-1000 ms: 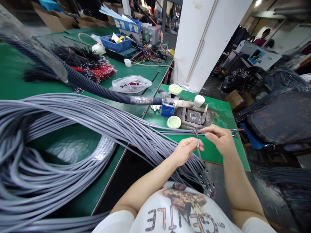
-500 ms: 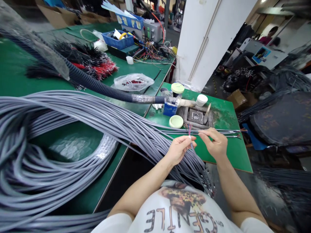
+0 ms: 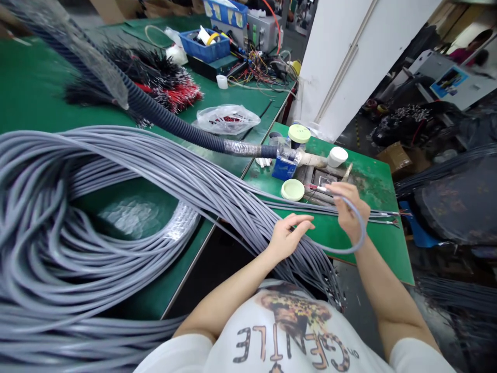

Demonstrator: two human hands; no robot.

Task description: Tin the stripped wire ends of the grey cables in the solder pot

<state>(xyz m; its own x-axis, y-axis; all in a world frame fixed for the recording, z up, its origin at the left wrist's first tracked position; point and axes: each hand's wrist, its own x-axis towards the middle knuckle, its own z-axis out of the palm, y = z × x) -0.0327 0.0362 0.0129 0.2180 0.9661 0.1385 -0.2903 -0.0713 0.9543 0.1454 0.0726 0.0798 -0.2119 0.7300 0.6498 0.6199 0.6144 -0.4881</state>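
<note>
My right hand (image 3: 352, 210) pinches a grey cable (image 3: 361, 228) close to its stripped end. The cable's thin coloured wires (image 3: 310, 186) point left, between a pale green round lid (image 3: 292, 190) and a small solder pot (image 3: 321, 181). From the hand the cable loops down and back to the left, toward the bundle. My left hand (image 3: 289, 235) is empty, thumb and fingers apart, just above the large bundle of grey cables (image 3: 233, 202). Several more cable ends (image 3: 388, 214) with bared wires lie across the green board behind my right hand.
A ribbed extraction hose (image 3: 174, 124) crosses from upper left to a blue box (image 3: 284, 168). Around the pot stand a white cup (image 3: 337, 156) and a lidded jar (image 3: 298, 133). Farther back are a plastic bag (image 3: 227, 120), black and red wires (image 3: 174, 90) and a blue bin (image 3: 205, 46).
The cable has passed from my left hand to my right, and its wire end has swung from upright to pointing left near the pot. My left hand has opened. The view has shifted slightly.
</note>
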